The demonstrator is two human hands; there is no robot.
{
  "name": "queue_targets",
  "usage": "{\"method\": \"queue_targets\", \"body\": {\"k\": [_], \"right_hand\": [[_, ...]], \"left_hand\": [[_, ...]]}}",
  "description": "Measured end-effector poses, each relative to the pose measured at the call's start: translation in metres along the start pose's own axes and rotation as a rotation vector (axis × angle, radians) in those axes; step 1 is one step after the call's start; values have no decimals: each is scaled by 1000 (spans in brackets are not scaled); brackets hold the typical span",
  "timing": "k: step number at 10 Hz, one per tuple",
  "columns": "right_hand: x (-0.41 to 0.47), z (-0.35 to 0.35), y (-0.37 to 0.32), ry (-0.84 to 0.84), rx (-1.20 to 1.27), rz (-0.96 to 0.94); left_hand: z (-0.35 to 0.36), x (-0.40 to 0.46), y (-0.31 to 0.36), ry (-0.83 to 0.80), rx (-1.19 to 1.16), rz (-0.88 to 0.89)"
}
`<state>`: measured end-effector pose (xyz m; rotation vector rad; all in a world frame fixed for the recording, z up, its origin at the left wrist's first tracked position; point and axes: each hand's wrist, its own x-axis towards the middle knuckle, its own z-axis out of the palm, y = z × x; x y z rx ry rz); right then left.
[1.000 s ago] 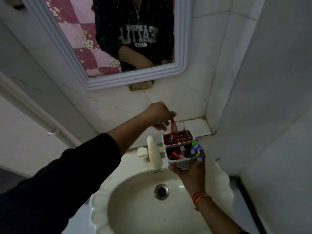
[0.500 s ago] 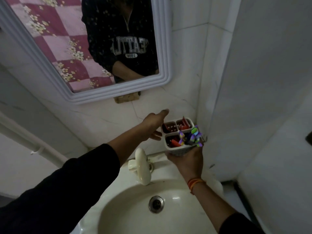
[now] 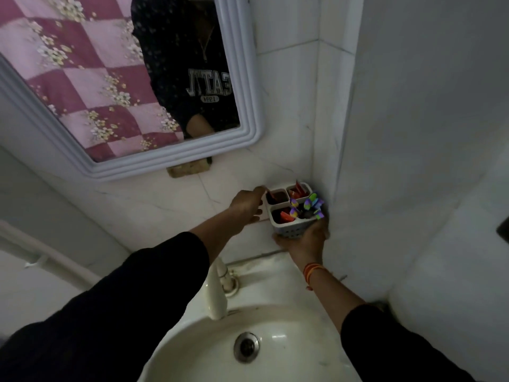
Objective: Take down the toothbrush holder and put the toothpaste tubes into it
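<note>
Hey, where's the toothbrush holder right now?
In the head view the toothbrush holder is right of centre, up in the tiled wall corner above the sink. The right hand cups its base, and the left hand touches its left side.

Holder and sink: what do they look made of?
Holder: likely moulded white plastic, matt, with thin divider walls and a perforated base band. Sink: probably glazed ceramic, glossy cream, showing bright highlights near its metal drain.
</note>
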<state>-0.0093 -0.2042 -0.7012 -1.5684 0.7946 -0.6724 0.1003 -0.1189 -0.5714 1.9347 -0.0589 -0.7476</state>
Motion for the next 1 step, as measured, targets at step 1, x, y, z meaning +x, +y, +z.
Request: {"method": "queue_targets", "body": {"k": [1], "right_hand": [[-13,-2,-4,54,-44,47]], "left_hand": [[-11,-24,-3,39,151,49]]}}
